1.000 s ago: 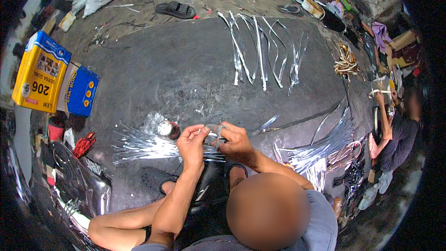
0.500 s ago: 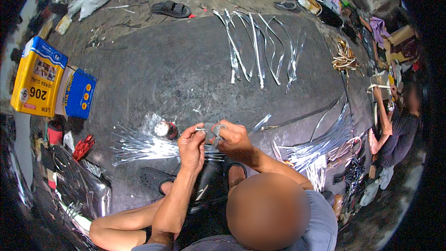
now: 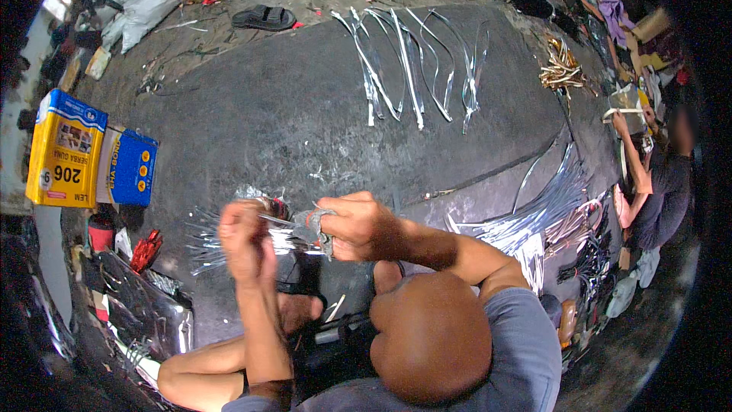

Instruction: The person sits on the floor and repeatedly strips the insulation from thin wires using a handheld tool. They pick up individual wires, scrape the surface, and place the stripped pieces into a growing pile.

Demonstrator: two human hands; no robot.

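Observation:
My left hand (image 3: 248,240), slightly blurred, is closed with a thin silvery strip (image 3: 278,220) running out from its fingers toward my right hand. A crumpled grey rag (image 3: 324,238) sits in the closed fingers of my right hand (image 3: 362,225), and the strip leads up to it. Below and behind my hands lies a bundle of shiny silver strips (image 3: 206,243) on the dark floor mat, partly covered by my left hand. A small round can (image 3: 273,204) stands just beyond, mostly hidden by that hand.
Several silver strips (image 3: 415,76) lie spread out on the far mat. At right are a larger silver bundle (image 3: 553,198) and gold strips (image 3: 562,69). Yellow and blue boxes (image 3: 69,152) stand at left. A co-worker's arm (image 3: 633,152) shows at far right.
My hands have moved apart, the left going leftward and the right slightly down and left. A length of strip now spans between them. The whole view has tilted a little.

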